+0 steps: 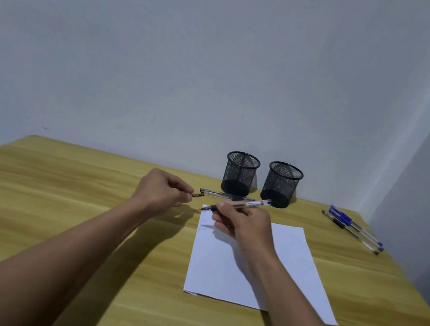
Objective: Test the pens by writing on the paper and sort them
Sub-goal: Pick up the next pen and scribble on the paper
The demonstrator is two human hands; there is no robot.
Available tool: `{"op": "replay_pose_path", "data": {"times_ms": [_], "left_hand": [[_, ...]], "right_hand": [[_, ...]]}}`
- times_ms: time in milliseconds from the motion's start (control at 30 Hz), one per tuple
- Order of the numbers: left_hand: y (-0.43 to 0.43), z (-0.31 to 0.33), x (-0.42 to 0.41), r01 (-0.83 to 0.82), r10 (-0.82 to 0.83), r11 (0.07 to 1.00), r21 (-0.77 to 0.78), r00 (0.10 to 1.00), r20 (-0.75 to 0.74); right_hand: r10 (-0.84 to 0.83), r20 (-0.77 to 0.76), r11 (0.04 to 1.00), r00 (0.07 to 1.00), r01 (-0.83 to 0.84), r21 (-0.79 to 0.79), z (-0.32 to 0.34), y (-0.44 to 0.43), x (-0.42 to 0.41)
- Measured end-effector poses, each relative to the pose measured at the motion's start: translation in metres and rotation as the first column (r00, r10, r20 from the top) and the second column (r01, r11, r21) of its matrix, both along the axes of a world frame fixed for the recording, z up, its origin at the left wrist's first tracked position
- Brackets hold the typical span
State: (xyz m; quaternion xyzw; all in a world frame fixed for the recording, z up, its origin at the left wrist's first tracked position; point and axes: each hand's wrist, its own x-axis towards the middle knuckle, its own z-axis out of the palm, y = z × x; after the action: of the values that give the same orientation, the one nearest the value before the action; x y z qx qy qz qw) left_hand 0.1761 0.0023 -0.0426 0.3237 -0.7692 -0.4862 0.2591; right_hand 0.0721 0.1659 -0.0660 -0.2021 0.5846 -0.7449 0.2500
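- The right hand (pixel 243 221) holds a clear pen (pixel 251 204) in a writing grip, with the fingers curled around its barrel.
- The tip of this pen is at the far left corner of the white paper (pixel 291 263). Whether it touches the sheet I cannot tell. Some faint marks are on the paper near that corner.
- The left hand (pixel 161 189) pinches a small dark cap (pixel 198 195) between thumb and fingers, just left of the paper and above the table (pixel 60 194).
- The paper lies flat on the right half of the table, nearer the front edge.
- Two black mesh cups (pixel 240 174) stand side by side at the back edge of the table.
- One more clear pen (pixel 220 194) lies on the table in front of the left cup.
- Three pens (pixel 353 228) lie together near the right edge, toward the far right corner. Two have blue caps.
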Motion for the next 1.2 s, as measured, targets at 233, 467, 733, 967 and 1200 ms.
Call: {"op": "replay_pose_path", "data": {"times_ms": [233,467,733,967,1200], "left_hand": [[-0.003,-0.031,-0.038,-0.082,0.132,0.957,-0.278,0.977,0.167],[-0.006,-0.031,-0.049,-0.110,0.168,0.954,-0.278,0.967,0.193],[0.023,-0.033,0.014,0.155,-0.057,0.887,-0.434,0.971,0.231],[0.039,-0.056,0.039,0.353,-0.094,0.795,-0.493,0.875,0.476],[0.040,-0.060,0.041,0.358,-0.098,0.785,-0.505,0.877,0.470]], "right_hand": [[-0.027,-0.163,0.990,0.986,0.050,0.135,-0.016,-0.002,0.006],[0.016,-0.215,0.987,0.977,0.019,0.161,-0.022,-0.003,0.005],[-0.007,-0.358,0.963,0.934,0.103,0.249,-0.027,-0.001,0.001],[-0.022,-0.437,0.920,0.899,0.189,0.342,-0.033,-0.002,0.002],[-0.005,-0.436,0.917,0.900,0.177,0.356,-0.031,0.003,0.003]]}}
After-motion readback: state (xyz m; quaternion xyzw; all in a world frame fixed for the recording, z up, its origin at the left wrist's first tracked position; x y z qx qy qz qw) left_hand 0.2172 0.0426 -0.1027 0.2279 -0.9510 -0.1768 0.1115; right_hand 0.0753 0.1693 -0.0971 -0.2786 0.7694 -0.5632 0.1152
